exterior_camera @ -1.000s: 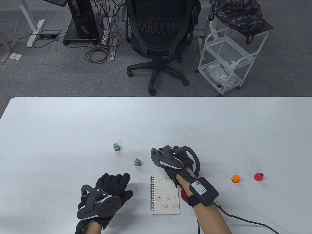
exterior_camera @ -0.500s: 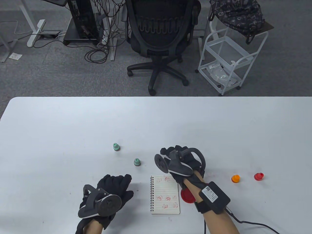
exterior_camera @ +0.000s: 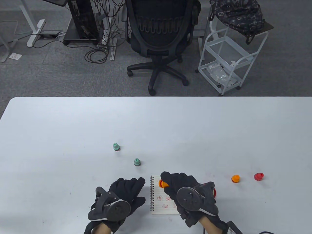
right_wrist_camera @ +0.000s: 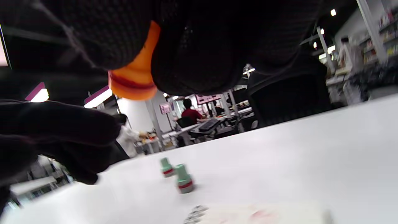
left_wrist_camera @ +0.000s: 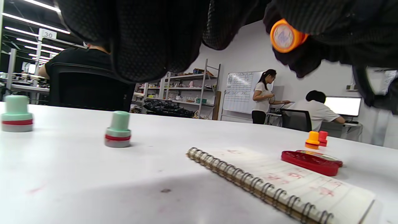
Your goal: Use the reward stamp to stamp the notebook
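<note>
A small spiral notebook (exterior_camera: 163, 198) lies open near the table's front edge, its lined page carrying several red stamp marks. My right hand (exterior_camera: 179, 186) hovers over its upper part and grips an orange stamp (exterior_camera: 162, 183), tilted with its face toward the left. That orange stamp (left_wrist_camera: 283, 35) shows its round face in the left wrist view, well above the notebook (left_wrist_camera: 279, 183). The right wrist view shows the orange stamp (right_wrist_camera: 134, 73) between my fingers. My left hand (exterior_camera: 128, 189) rests flat on the table just left of the notebook, holding nothing.
A red ink pad (left_wrist_camera: 311, 160) sits right of the notebook, mostly hidden under my right hand in the table view. Two green stamps (exterior_camera: 137, 162) (exterior_camera: 116, 147) stand behind the notebook. An orange stamp (exterior_camera: 235, 178) and a red stamp (exterior_camera: 258, 176) stand at the right.
My right hand pulled back from beyond the notebook to over its top, turning so the orange stamp now shows. My left hand slid right, closer to the notebook's spiral edge.
</note>
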